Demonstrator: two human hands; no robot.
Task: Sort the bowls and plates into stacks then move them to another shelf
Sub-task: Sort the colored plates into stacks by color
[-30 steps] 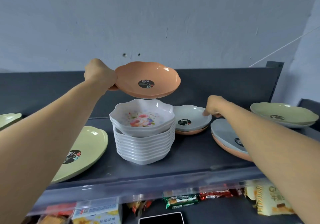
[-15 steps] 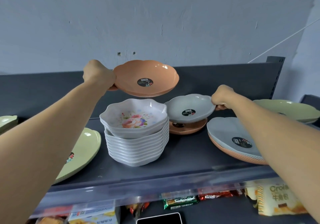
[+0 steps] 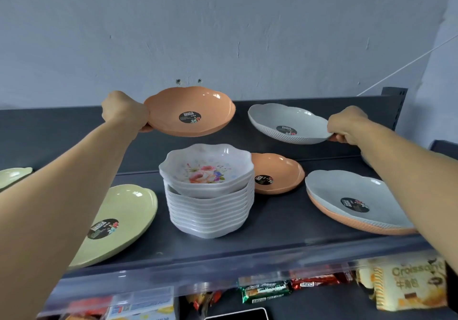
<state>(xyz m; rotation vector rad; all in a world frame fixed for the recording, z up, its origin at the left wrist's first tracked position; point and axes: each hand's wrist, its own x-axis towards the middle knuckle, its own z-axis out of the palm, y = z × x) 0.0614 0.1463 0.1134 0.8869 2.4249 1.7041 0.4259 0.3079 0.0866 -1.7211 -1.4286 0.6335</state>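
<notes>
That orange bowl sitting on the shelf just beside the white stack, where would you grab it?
Pinch the orange bowl by its right rim, coming from the right. It sits upright, the rim flares above the shelf, and the white stack covers its left side.

An orange bowl (image 3: 190, 111) and a grey bowl (image 3: 287, 123) accompany white stacked bowls (image 3: 208, 195) printed with pink flowers, a pale green plate (image 3: 124, 215) and a dark grey shelf (image 3: 272, 230).

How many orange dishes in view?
3 orange dishes: one held up by the left hand, one on the shelf right of the white bowl stack, one under the grey plate at right. More could be hidden within stacks.
</notes>
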